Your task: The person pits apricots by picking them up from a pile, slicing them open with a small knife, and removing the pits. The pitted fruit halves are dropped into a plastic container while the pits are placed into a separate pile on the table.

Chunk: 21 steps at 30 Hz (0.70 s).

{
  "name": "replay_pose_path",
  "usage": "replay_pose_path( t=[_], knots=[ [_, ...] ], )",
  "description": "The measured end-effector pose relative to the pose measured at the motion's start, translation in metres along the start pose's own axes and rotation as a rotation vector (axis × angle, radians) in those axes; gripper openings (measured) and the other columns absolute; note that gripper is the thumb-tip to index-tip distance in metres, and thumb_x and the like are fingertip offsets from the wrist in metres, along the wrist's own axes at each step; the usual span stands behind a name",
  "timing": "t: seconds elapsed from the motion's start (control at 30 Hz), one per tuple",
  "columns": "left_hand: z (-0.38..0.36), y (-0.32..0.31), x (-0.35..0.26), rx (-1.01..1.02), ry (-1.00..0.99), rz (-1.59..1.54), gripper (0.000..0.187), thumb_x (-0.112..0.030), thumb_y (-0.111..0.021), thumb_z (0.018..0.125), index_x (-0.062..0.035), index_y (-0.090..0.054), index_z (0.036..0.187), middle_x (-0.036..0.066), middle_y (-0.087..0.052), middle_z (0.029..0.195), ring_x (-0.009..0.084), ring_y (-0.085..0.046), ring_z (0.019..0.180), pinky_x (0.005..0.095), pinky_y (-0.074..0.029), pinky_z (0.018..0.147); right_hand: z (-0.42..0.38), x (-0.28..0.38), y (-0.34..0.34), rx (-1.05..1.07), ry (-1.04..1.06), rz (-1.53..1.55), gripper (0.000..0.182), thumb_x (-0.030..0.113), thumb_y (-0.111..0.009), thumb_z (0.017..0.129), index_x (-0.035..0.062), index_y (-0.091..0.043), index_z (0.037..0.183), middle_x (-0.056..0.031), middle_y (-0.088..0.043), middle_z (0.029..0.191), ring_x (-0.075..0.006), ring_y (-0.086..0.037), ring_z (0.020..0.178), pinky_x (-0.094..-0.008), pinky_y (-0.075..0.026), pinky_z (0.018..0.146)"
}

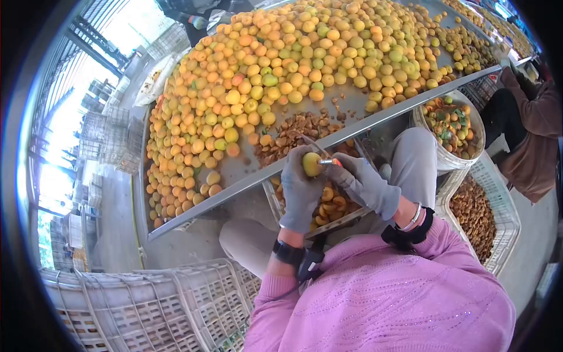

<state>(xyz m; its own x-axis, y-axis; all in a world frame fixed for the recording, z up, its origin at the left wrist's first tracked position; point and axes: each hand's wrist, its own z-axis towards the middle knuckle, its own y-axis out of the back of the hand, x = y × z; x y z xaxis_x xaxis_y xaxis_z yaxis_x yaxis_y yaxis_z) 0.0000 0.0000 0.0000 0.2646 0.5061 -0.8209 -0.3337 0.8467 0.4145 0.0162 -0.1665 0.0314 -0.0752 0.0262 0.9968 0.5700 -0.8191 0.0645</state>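
Note:
My gloved left hand (303, 190) is closed around a yellow-green apricot (312, 165), held up just in front of the metal table's edge. In my gloved right hand (366, 186) is a small knife (335, 162) with an orange-red handle, its short blade against the fruit's right side. Below both hands, a crate of halved apricots (329, 206) sits between my knees, partly hidden by the hands. Just beyond them on the table lies a heap of brown apricot stones (302, 130).
Whole apricots (275, 58) cover much of the metal table (258, 178). To the right stand a white bucket (469, 159) of fruit and leaves and a crate of brown stones (476, 220). Another person (531, 117) sits at far right. Stacked plastic crates (152, 299) stand lower left.

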Motion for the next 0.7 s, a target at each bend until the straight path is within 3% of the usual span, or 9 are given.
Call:
replay_pose_path(
  t=[0.1, 0.17, 0.5, 0.57, 0.7],
  knots=[
    [-0.001, 0.000, -0.001, -0.011, 0.025, -0.033, 0.041, 0.005, -0.070, 0.074, -0.0054, -0.052, 0.110, 0.005, -0.059, 0.094, 0.0148, -0.058, 0.086, 0.0265, -0.049, 0.080, 0.001, 0.001, 0.000, -0.042, 0.046, -0.027, 0.040, 0.039, -0.053, 0.100, -0.0002, -0.059, 0.107, -0.0027, -0.056, 0.079, -0.0093, -0.046, 0.078, -0.0270, -0.043, 0.071],
    [-0.002, -0.004, 0.006, -0.039, 0.058, -0.163, 0.038, 0.005, -0.066, 0.074, -0.0035, -0.052, 0.108, 0.011, -0.058, 0.092, 0.0212, -0.060, 0.084, 0.0307, -0.049, 0.077, 0.003, -0.001, 0.001, -0.026, 0.049, -0.038, 0.041, 0.040, -0.052, 0.100, 0.0000, -0.059, 0.104, -0.0018, -0.055, 0.079, -0.0091, -0.045, 0.077, -0.0270, -0.043, 0.069],
    [-0.006, -0.004, -0.003, -0.002, 0.087, -0.237, 0.041, 0.009, -0.064, 0.072, -0.0028, -0.051, 0.109, 0.009, -0.059, 0.093, 0.0170, -0.059, 0.088, 0.0290, -0.048, 0.080, 0.002, -0.006, -0.003, 0.006, 0.012, -0.035, 0.042, 0.040, -0.051, 0.101, -0.0015, -0.058, 0.103, -0.0025, -0.055, 0.079, -0.0092, -0.043, 0.077, -0.0282, -0.042, 0.069],
    [-0.006, -0.004, -0.002, -0.027, 0.050, -0.205, 0.040, 0.007, -0.070, 0.073, -0.0044, -0.053, 0.107, 0.006, -0.060, 0.092, 0.0133, -0.058, 0.086, 0.0278, -0.049, 0.080, 0.003, -0.010, -0.007, -0.009, 0.002, 0.004, 0.043, 0.041, -0.051, 0.101, -0.0019, -0.058, 0.103, -0.0024, -0.056, 0.080, -0.0088, -0.044, 0.077, -0.0279, -0.043, 0.069],
    [-0.005, -0.004, -0.009, -0.015, 0.069, -0.190, 0.036, 0.009, -0.064, 0.073, -0.0025, -0.054, 0.106, 0.008, -0.059, 0.094, 0.0169, -0.059, 0.090, 0.0285, -0.047, 0.082, 0.002, -0.015, -0.015, -0.038, -0.015, 0.047, 0.044, 0.040, -0.050, 0.101, -0.0025, -0.059, 0.102, -0.0024, -0.056, 0.079, -0.0087, -0.045, 0.077, -0.0278, -0.043, 0.068]
  ],
)
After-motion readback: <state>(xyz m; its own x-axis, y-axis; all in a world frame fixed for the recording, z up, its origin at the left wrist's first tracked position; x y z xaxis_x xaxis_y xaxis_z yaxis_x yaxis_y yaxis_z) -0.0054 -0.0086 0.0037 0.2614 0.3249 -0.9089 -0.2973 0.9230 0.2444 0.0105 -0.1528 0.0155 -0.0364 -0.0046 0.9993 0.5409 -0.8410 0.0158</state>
